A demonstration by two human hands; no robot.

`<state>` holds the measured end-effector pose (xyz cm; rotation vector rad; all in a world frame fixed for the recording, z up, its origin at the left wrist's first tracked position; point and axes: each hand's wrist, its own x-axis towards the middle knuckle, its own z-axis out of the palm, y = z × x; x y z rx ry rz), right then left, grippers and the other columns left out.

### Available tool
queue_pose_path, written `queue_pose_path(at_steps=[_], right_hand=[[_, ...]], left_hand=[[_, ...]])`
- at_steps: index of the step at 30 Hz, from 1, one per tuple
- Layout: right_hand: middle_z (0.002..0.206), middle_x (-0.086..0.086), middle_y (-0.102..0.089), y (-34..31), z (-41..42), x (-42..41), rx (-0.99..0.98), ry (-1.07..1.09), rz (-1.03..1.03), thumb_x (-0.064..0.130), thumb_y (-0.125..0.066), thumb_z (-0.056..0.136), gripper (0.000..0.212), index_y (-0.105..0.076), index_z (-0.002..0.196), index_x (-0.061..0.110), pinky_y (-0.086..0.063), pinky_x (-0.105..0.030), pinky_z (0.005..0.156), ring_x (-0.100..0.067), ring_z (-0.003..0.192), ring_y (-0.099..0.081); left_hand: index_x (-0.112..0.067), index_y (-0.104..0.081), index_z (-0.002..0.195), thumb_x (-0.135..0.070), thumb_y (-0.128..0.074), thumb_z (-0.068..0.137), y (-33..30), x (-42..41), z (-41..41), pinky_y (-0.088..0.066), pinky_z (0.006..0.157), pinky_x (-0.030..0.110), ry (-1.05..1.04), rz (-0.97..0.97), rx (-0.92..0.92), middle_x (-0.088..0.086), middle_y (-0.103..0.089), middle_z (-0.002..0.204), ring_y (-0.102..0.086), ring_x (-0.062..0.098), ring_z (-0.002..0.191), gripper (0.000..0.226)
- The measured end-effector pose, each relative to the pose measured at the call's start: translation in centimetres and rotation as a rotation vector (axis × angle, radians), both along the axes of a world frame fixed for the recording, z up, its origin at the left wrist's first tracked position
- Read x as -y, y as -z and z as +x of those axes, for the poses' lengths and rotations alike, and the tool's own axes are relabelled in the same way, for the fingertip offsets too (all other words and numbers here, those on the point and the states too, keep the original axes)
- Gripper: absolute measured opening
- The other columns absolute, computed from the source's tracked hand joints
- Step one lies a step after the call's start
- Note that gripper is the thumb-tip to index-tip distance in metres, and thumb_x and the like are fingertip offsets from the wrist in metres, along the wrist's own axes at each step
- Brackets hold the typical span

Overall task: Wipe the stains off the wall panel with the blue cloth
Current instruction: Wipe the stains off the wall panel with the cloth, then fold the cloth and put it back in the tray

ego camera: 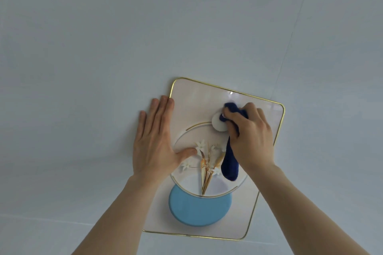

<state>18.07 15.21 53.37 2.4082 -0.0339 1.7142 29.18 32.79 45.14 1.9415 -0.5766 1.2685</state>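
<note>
Pressing blue cloth (229,163) on gold-rimmed wall panel (199,101) | right hand (250,138) grip closed around cloth | left hand (154,141) flat, fingers spread, on panel's left edge

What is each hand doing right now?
Left hand: open, flat against the wall and the edge of the wall panel, holding nothing.
Right hand: closed on the blue cloth, pressing it to the panel.

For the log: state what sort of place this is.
Probably an indoor room, close to a plain pale wall: a gold-rimmed decorative panel lies against it, and a seam runs across the wall.
</note>
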Motion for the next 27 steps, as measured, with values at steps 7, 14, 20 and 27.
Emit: queue_pose_path(at_steps=[7, 14, 20, 27], right_hand=[[0.093, 0.016, -0.074, 5.2, -6.1, 3.0, -0.330, -0.165, 0.662, 0.025, -0.080, 0.089, 0.016, -0.080, 0.099, 0.038, -0.049, -0.027, 0.075, -0.013, 0.089, -0.069], [0.090, 0.002, -0.079, 10.8, -11.4, 6.0, -0.330, -0.353, 1.290, 0.030, -0.090, 0.080, 0.034, -0.060, 0.096, 0.030, -0.058, -0.030, 0.056, -0.013, 0.070, -0.077], [0.096, -0.006, -0.081, 15.9, -15.0, 9.2, -0.398, -0.398, 1.537, 0.034, -0.089, 0.081, 0.041, -0.060, 0.105, 0.019, -0.062, -0.036, 0.058, -0.024, 0.077, -0.080], [0.101, -0.012, -0.078, 22.9, -20.0, 15.4, -0.440, -0.362, 1.575, 0.023, -0.087, 0.084, 0.024, -0.069, 0.096, 0.015, -0.063, -0.035, 0.070, -0.026, 0.086, -0.078]], left_hand=[[-0.013, -0.011, 0.169, -0.067, -0.089, 0.065, -1.1, -0.3, -1.6, -0.005, 0.134, 0.052, 0.056, 0.058, -0.112, 0.009, -0.010, 0.178, -0.004, 0.026, 0.166, 0.140], [-0.039, -0.042, 0.149, -0.062, -0.067, 0.084, 2.1, 3.3, -8.9, -0.044, 0.113, 0.040, 0.363, -0.055, -0.114, -0.011, -0.055, 0.151, -0.052, 0.015, 0.138, 0.074], [-0.064, -0.042, 0.138, -0.066, -0.072, 0.080, 10.7, 10.2, -15.7, -0.056, 0.099, 0.034, 0.795, 0.216, -0.608, -0.031, -0.061, 0.127, -0.064, -0.007, 0.109, 0.065], [-0.062, -0.055, 0.112, -0.036, -0.078, 0.092, 18.1, 18.2, -21.2, -0.061, 0.078, 0.027, 0.824, 0.233, -0.928, -0.033, -0.074, 0.093, -0.073, -0.003, 0.083, 0.040]])
